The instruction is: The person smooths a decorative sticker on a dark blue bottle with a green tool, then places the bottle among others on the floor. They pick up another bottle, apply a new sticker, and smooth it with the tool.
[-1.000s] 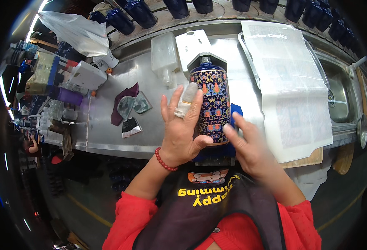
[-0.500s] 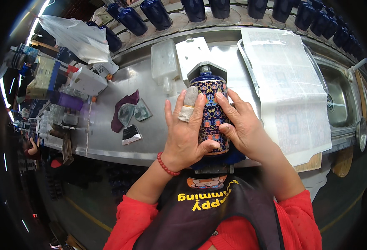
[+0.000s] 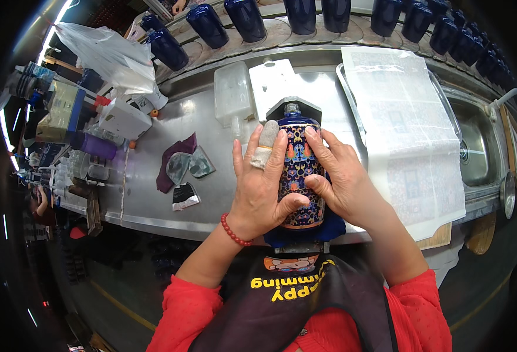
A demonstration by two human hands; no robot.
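Observation:
A dark blue bottle point(image 3: 294, 119) lies on its back on the bench, its clear threaded neck pointing away from me. A colourful floral-patterned sheet point(image 3: 298, 176) covers its upper face. My left hand point(image 3: 252, 190) rests along the bottle's left side, fingers spread and stretched out, thumb across the pattern. One finger wears a grey cloth finger cover point(image 3: 264, 146) with a band round it. Along the right edge lies my right hand point(image 3: 347, 182), fingers extended, index finger and thumb touching the pattern. A grey angular holder point(image 3: 312, 111) shows behind the bottle's neck.
Blue bottles point(image 3: 245, 20) stand along a conveyor point(image 3: 211, 53) at the back. Pale sheets point(image 3: 408, 141) cover a rack at right, beside a sink point(image 3: 481, 146). Cloth pieces and pads point(image 3: 179, 164) lie left. A clear flat bottle point(image 3: 233, 94) lies beyond my left hand.
The blue bottles on the conveyor have shifted to the right. My hands stay on the patterned bottle with little change. Part of another person's hand now shows at the top.

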